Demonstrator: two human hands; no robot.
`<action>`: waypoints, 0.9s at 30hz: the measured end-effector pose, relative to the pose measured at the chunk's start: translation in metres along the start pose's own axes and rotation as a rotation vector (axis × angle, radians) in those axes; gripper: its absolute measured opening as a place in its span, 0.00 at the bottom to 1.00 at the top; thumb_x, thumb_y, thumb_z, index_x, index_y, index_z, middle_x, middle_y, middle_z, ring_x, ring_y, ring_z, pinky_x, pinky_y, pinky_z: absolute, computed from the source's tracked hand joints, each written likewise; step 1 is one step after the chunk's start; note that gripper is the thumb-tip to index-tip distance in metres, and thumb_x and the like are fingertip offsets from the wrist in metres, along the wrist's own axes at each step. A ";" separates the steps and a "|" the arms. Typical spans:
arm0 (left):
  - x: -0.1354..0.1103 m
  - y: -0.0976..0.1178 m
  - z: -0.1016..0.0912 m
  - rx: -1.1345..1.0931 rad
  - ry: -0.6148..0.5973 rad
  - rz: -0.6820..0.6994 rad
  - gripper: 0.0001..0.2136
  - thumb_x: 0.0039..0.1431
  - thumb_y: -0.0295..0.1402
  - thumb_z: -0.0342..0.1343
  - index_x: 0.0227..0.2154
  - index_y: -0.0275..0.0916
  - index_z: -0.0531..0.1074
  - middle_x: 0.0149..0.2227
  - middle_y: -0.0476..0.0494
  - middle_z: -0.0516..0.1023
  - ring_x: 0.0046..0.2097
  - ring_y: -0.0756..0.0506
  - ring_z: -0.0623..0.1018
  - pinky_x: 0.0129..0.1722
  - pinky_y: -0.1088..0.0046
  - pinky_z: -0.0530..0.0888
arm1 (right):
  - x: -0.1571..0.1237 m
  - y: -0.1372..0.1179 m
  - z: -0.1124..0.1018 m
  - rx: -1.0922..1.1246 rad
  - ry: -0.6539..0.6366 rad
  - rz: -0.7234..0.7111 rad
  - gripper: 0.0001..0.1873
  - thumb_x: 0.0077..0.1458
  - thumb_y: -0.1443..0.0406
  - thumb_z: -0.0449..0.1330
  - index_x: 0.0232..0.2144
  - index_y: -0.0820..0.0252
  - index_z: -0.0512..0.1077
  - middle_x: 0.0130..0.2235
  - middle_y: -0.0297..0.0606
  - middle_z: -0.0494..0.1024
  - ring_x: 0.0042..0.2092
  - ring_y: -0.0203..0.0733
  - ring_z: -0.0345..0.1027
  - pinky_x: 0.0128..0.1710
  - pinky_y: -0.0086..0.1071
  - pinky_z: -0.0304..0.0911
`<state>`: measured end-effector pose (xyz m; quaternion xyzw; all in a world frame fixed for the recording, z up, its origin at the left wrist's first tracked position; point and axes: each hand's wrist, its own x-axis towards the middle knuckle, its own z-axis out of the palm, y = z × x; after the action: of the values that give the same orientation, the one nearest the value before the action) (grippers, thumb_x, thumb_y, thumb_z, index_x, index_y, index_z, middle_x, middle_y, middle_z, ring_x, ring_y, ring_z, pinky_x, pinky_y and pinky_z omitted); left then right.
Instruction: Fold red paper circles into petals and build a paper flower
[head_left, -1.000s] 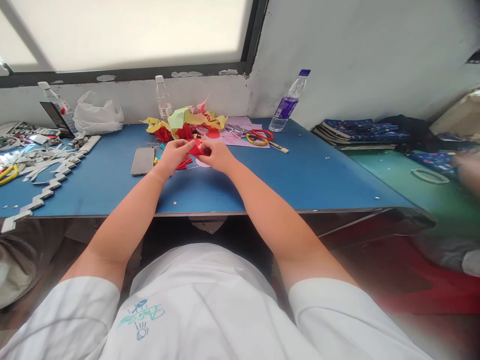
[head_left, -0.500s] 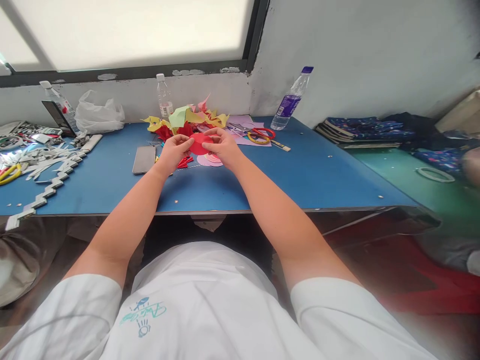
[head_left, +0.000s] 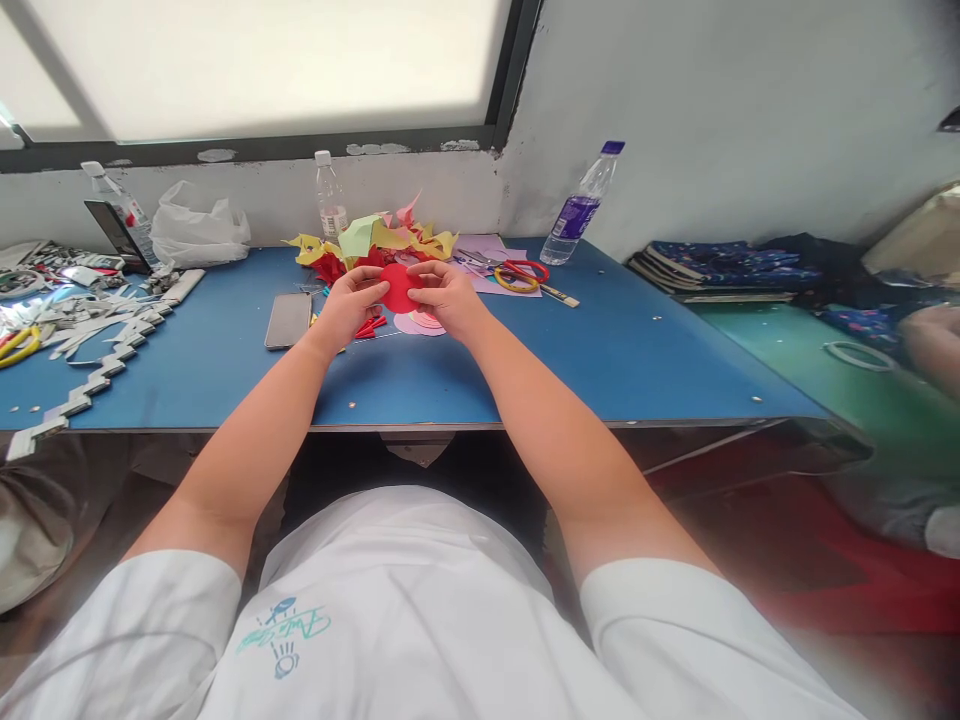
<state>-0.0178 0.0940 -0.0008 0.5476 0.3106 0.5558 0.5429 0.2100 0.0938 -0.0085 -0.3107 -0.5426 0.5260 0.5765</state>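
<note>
Both my hands hold a round piece of red paper [head_left: 397, 287] just above the blue table [head_left: 600, 360]. My left hand [head_left: 346, 305] pinches its left edge and my right hand [head_left: 444, 295] pinches its right edge. Under my right hand lies a pink paper disc [head_left: 420, 323]. A few red paper bits [head_left: 369, 325] lie by my left hand. Behind the hands is a heap of yellow, green, pink and red paper scraps [head_left: 375, 240].
A phone [head_left: 288, 318] lies left of my hands. Scissors with red and yellow handles [head_left: 514, 271] rest on lilac paper. Two water bottles [head_left: 580, 202] [head_left: 327, 195] stand at the wall. Silver paper strips [head_left: 97, 335] and a plastic bag [head_left: 196, 228] are at the left; folded cloth [head_left: 712, 262] lies right.
The folded red paper has been opened out into a round disc and lifted a little off the table. Both hands stay on it.
</note>
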 end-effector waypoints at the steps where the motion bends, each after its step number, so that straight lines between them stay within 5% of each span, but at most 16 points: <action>1: -0.001 0.001 0.001 0.001 -0.017 -0.008 0.26 0.47 0.37 0.93 0.45 0.42 0.86 0.47 0.46 0.90 0.45 0.45 0.89 0.41 0.72 0.84 | -0.001 0.000 0.000 -0.003 -0.014 0.014 0.35 0.35 0.58 0.86 0.47 0.52 0.81 0.43 0.35 0.87 0.42 0.47 0.80 0.38 0.35 0.71; 9: -0.007 0.003 0.003 0.053 -0.091 0.019 0.28 0.46 0.41 0.95 0.47 0.43 0.89 0.45 0.44 0.93 0.43 0.43 0.89 0.46 0.68 0.85 | -0.002 0.008 -0.002 -0.294 -0.016 0.047 0.38 0.60 0.33 0.88 0.44 0.51 0.77 0.43 0.38 0.86 0.40 0.46 0.78 0.36 0.35 0.73; 14: -0.005 0.002 0.004 0.076 -0.061 0.028 0.20 0.47 0.35 0.88 0.40 0.41 0.86 0.40 0.47 0.91 0.40 0.45 0.88 0.47 0.67 0.85 | -0.001 0.008 -0.006 -0.355 -0.067 -0.038 0.49 0.50 0.22 0.88 0.49 0.54 0.85 0.47 0.45 0.90 0.48 0.55 0.84 0.45 0.45 0.83; 19: -0.009 0.008 0.010 0.016 -0.028 -0.039 0.17 0.49 0.31 0.83 0.34 0.41 0.79 0.37 0.49 0.85 0.40 0.46 0.86 0.42 0.70 0.81 | -0.002 0.006 -0.002 -0.295 -0.078 -0.055 0.56 0.37 0.24 0.91 0.52 0.55 0.88 0.54 0.51 0.94 0.59 0.66 0.88 0.63 0.55 0.85; 27: -0.012 0.009 0.012 -0.056 -0.108 -0.011 0.32 0.43 0.44 0.97 0.39 0.41 0.80 0.44 0.46 0.88 0.48 0.43 0.90 0.52 0.66 0.87 | -0.012 -0.003 0.005 -0.361 -0.167 -0.144 0.48 0.48 0.28 0.89 0.53 0.56 0.92 0.47 0.41 0.88 0.48 0.54 0.81 0.51 0.44 0.81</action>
<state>-0.0110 0.0778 0.0073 0.5600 0.2680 0.5308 0.5769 0.2073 0.0805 -0.0083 -0.3248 -0.6945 0.4018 0.5007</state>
